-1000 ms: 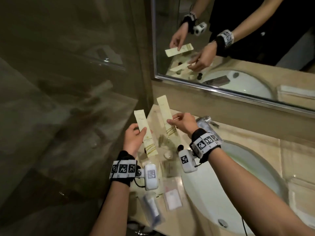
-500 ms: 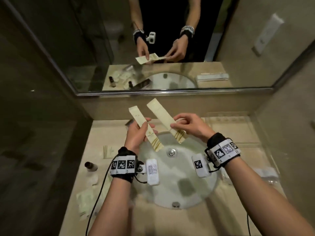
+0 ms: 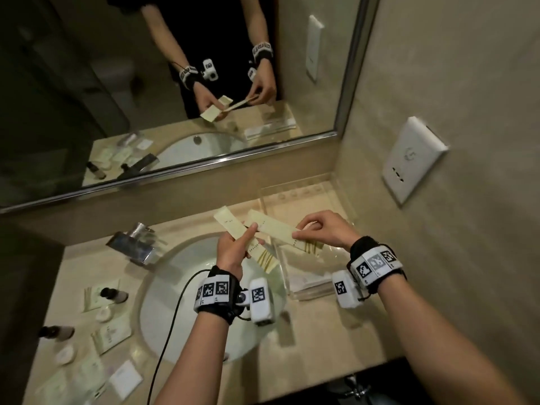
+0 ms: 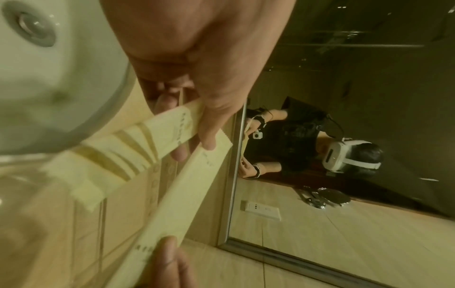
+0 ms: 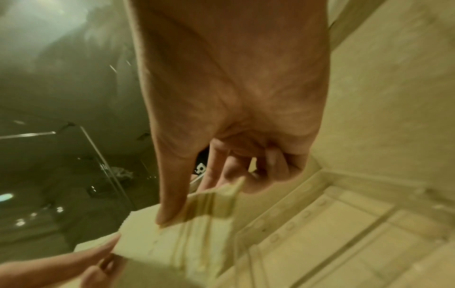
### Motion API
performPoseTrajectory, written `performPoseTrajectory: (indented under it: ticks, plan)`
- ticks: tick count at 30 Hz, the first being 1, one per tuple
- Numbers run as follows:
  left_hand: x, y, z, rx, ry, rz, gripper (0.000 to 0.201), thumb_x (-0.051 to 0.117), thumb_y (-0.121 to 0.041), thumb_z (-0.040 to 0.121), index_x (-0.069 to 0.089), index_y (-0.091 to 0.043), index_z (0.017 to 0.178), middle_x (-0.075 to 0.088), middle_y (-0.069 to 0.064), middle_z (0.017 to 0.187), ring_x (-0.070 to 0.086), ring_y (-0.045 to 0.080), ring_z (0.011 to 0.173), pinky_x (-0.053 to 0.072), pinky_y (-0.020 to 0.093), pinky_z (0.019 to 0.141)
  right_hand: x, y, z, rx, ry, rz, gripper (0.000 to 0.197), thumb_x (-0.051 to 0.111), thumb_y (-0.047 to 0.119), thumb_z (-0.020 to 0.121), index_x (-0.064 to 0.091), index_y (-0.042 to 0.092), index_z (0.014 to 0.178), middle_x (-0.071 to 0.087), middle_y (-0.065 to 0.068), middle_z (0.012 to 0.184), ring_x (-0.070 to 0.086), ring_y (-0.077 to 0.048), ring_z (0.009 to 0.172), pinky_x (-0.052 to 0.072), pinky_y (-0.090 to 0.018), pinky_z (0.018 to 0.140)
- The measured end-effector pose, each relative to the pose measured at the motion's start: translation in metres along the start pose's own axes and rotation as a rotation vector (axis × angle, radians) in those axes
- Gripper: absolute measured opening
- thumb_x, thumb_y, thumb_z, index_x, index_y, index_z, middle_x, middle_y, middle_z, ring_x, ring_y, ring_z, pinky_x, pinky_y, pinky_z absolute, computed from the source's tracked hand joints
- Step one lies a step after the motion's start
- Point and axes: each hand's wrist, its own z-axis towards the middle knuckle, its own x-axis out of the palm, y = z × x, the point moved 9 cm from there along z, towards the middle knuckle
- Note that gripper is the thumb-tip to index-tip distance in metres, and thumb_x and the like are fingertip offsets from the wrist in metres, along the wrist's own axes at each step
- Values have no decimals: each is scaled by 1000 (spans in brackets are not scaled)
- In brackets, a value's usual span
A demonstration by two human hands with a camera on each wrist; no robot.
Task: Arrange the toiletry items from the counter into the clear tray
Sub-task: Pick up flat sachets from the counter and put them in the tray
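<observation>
- My left hand (image 3: pixel 233 252) pinches one long sachet (image 3: pixel 244 239), thumb on top and fingers (image 4: pixel 181 154) curled beneath, over the basin's (image 3: pixel 181 276) far edge.
- My right hand (image 3: pixel 323 229) pinches the other sachet (image 3: pixel 277 230) near its striped end, thumb pressed to fingers (image 5: pixel 221 169); this one hangs above the tray (image 3: pixel 309 290).
- The two sachets cross near their plain ends and look to be touching there (I can't tell whether they only overlap).
- The tray sits on the desk (image 3: pixel 321 331) right of the basin, against the wall; something flat already lies at its near end.
- To do this step well, I'd judge it best to pull the sachets apart first, so one doesn't drag the other.
- Then I'd lower the right one flat, long side along the tray's length, and loosen my thumb only once it rests on the bottom.
- The left one should follow beside it, not slanted across (thin packets probably slide and fan out).
- Bottles (image 3: pixel 114 295) and small packets (image 3: pixel 111 336) wait on the desk left of the basin, so most of the task looks undone.
</observation>
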Motion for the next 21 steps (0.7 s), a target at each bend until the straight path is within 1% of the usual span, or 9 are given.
performPoseTrajectory:
  ticks: [2,5,7,9,12,14,16,18,21]
  plan:
    - [8,13,2,-50,-20,-58,25,74,-16,80,66,-4,100,74,15,91,70,29,81,54,39,79,-9,-19,-3,31,7,4,26,86,32,72,75,18,91,71,10,62,65,-7,67,50,-21,69]
    - [15,30,2,-121,-44,-116,22,73,-11,81,64,-3,99,73,16,93,71,27,77,57,32,66,-22,-47,-4,73,-78,90,27,86,25,72,74,13,93,71,7,72,64,-7,72,47,-17,69]
    - [19,44,2,-158,-33,-135,29,72,-9,81,61,1,107,72,20,97,72,25,75,57,27,57,-22,-68,-3,120,-148,336,36,86,23,72,72,5,100,74,-1,80,66,-12,75,50,-19,71]
    - [21,59,3,-197,-25,-147,37,71,-7,82,58,5,115,70,23,105,72,26,77,57,26,56,-12,-87,-3,206,-186,707,47,86,23,72,65,5,109,73,-2,84,68,-12,74,57,-24,70]
    - [28,80,2,-271,5,-146,39,70,-6,83,57,11,116,67,25,103,71,22,64,54,23,49,17,-107,0,284,-201,1065,39,85,21,72,66,7,103,73,-7,93,72,-15,79,62,-27,75]
    - [34,89,3,-299,39,-103,38,70,-7,83,58,12,114,68,24,101,70,21,58,53,23,48,33,-117,1,340,-191,1037,34,80,20,79,64,4,105,76,-10,94,74,-18,84,61,-31,78]
    - [34,96,7,-289,52,-38,35,69,-9,84,60,10,112,71,21,100,72,22,65,53,26,52,39,-130,4,400,-220,1000,42,76,19,84,56,-3,115,77,-16,94,75,-23,90,59,-35,79]
    - [31,98,11,-268,52,3,29,66,-10,87,60,6,110,73,18,96,71,22,67,51,32,63,37,-143,5,460,-289,1004,39,71,16,89,54,-6,117,75,-22,95,75,-25,87,62,-33,73]
    - [23,101,17,-258,42,14,15,59,-13,92,60,-1,101,73,14,93,71,21,66,54,32,63,29,-159,7,535,-390,935,26,61,13,95,55,-7,112,70,-25,100,73,-25,77,62,-26,61]
